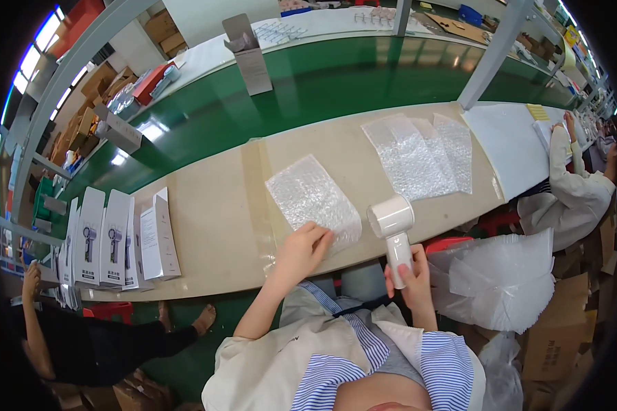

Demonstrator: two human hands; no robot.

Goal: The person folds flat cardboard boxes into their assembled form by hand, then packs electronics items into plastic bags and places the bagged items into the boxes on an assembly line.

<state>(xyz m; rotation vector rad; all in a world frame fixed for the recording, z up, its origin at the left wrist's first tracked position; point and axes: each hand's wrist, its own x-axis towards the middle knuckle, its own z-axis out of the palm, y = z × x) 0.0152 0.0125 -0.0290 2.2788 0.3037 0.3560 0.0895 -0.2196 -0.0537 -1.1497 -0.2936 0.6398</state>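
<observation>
My right hand [413, 279] is wrapped round the handle of a white handheld fan [392, 218], its round drum head up and clear of the table's near edge. My left hand [307, 248] has its fingers curled together at the near edge of a bubble wrap bag [312, 192], which lies flat on the beige tabletop. Several more bubble wrap bags [418, 156] overlap farther off to the right.
Several printed white boxes [110, 240] stand at the table's left end. Beyond the table runs a green conveyor belt [308, 85] carrying an open box [253, 68]. A pile of clear bags [500, 277] sits at the right. Other people work at both sides.
</observation>
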